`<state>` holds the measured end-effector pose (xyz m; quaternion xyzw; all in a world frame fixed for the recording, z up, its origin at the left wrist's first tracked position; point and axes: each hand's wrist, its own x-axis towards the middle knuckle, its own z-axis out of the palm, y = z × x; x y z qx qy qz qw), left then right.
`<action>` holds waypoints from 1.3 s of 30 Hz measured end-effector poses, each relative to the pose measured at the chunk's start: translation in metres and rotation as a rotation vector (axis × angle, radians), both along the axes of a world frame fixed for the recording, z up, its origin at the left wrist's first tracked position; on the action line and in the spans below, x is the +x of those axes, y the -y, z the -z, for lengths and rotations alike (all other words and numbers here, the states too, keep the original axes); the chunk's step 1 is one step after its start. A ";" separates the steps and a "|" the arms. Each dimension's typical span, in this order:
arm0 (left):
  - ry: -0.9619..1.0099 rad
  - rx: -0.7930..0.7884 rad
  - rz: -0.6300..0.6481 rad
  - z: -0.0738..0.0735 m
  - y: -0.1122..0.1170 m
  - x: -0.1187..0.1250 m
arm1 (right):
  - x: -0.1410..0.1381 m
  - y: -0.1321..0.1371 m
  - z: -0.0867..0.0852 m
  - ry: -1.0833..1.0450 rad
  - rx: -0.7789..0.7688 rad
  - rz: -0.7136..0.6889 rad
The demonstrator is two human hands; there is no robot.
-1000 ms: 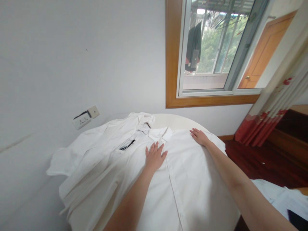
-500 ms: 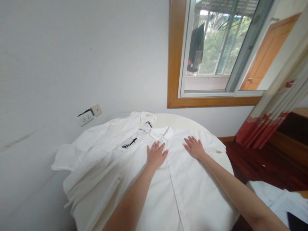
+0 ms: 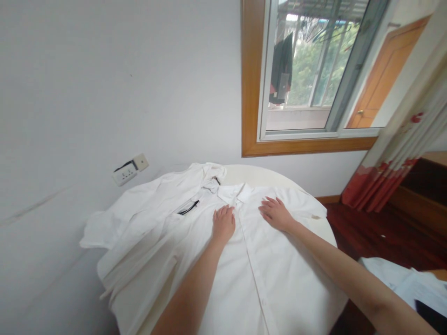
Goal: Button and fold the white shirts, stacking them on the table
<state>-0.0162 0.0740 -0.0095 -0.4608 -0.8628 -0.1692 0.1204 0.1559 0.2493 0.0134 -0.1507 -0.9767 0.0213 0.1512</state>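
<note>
A white button-up shirt [image 3: 237, 270] lies front side up over a round white table [image 3: 260, 175], its collar [image 3: 233, 192] toward the wall. Flat on the chest, left of the button strip, rests my left hand [image 3: 224, 225]. My right hand [image 3: 276, 214] lies on the other side of the strip, below the shoulder, with its fingers stretched out. Neither hand grips anything. To the left, another white garment [image 3: 150, 190] is bunched beside the shirt, and a dark-edged strip [image 3: 188, 207] shows among its folds.
Behind the table stands a white wall with a power socket [image 3: 125, 174]. A wood-framed window [image 3: 310, 146] is above the far right side. At right hangs a red and cream curtain [image 3: 370, 181] over dark red flooring. More white cloth [image 3: 394, 279] lies at lower right.
My right hand has slid slightly left, toward the button strip. My left hand's fingers have drawn closer together. The view has shifted a little.
</note>
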 end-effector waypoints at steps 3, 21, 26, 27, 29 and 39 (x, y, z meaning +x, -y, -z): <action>-0.003 0.005 0.004 0.001 0.000 -0.001 | -0.021 0.025 -0.008 0.040 -0.056 -0.059; -0.070 -0.098 0.015 0.002 0.006 0.001 | -0.057 0.066 0.019 -0.089 -0.052 0.083; -0.067 -0.093 0.016 0.002 0.006 0.001 | -0.068 0.063 0.000 -0.028 -0.024 0.087; -0.067 -0.091 0.016 0.001 0.006 0.001 | -0.070 0.062 -0.003 -0.020 -0.030 0.081; -0.065 -0.084 0.014 -0.001 0.006 0.001 | -0.072 0.059 -0.006 -0.014 -0.039 0.073; -0.070 -0.044 -0.014 -0.005 0.002 0.004 | -0.073 0.056 0.001 -0.053 -0.027 0.100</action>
